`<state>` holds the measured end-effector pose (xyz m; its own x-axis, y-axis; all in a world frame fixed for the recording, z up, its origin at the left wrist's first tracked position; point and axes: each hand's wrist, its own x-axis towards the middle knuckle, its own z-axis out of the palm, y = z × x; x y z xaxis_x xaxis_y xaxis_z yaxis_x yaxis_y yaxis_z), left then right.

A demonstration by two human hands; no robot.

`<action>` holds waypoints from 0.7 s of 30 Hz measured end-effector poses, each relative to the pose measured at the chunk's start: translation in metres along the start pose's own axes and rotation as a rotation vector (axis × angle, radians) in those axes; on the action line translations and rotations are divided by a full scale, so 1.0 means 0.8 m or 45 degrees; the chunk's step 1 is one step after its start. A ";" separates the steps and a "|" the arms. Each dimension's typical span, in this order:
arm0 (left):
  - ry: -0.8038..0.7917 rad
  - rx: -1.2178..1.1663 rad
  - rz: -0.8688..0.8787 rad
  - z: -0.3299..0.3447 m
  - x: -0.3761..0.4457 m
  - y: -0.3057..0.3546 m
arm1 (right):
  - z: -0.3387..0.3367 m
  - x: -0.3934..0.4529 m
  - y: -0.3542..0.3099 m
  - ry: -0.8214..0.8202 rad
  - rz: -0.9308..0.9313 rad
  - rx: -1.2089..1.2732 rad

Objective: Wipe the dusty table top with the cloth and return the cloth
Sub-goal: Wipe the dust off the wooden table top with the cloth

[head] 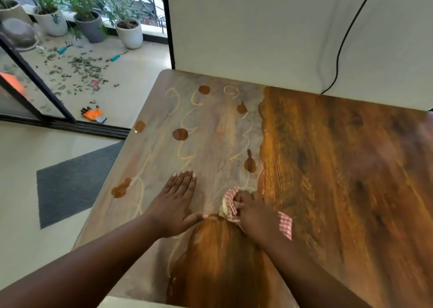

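Dusty grey table top point(210, 132) lies ahead and left of the right hand point(254, 210) bunching the checked cloth point(230, 198), left hand point(174, 198) flat beside it.

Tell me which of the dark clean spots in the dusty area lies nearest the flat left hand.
The elongated spot by the table's left edge, just left of the left hand; the others lie farther up the table.

A home: wooden table point(339, 167) beside a sliding door onto a balcony with potted plants point(130, 30).
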<state>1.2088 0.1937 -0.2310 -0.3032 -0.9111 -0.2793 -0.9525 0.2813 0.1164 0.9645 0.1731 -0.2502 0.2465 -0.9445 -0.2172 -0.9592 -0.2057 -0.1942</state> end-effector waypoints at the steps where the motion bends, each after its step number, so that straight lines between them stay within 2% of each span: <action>1: -0.014 -0.013 -0.004 0.001 0.004 0.003 | 0.000 0.006 -0.016 0.012 0.030 0.044; 4: -0.024 -0.092 -0.030 0.005 0.015 0.009 | 0.018 -0.024 -0.058 -0.096 -0.171 0.078; 7: -0.014 -0.123 -0.024 0.007 0.026 0.004 | 0.030 -0.072 -0.045 -0.185 -0.370 0.117; 10: -0.007 -0.105 -0.033 0.005 0.043 -0.008 | 0.015 -0.064 0.004 -0.205 -0.284 0.045; 13: -0.007 -0.107 -0.043 0.002 0.068 -0.018 | -0.004 0.000 0.037 -0.146 -0.070 -0.115; 17: 0.030 -0.157 -0.018 -0.009 0.107 -0.022 | -0.033 0.093 0.004 -0.054 0.124 -0.020; 19: 0.062 -0.182 -0.013 -0.017 0.130 -0.024 | -0.035 0.102 -0.020 -0.023 0.092 0.010; 21: 0.086 -0.207 -0.010 -0.024 0.153 -0.028 | -0.022 0.075 -0.036 -0.053 -0.037 0.030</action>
<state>1.1936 0.0697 -0.2493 -0.2878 -0.9328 -0.2170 -0.9363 0.2263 0.2686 1.0040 0.1179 -0.2405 0.2803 -0.9265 -0.2509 -0.9481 -0.2265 -0.2231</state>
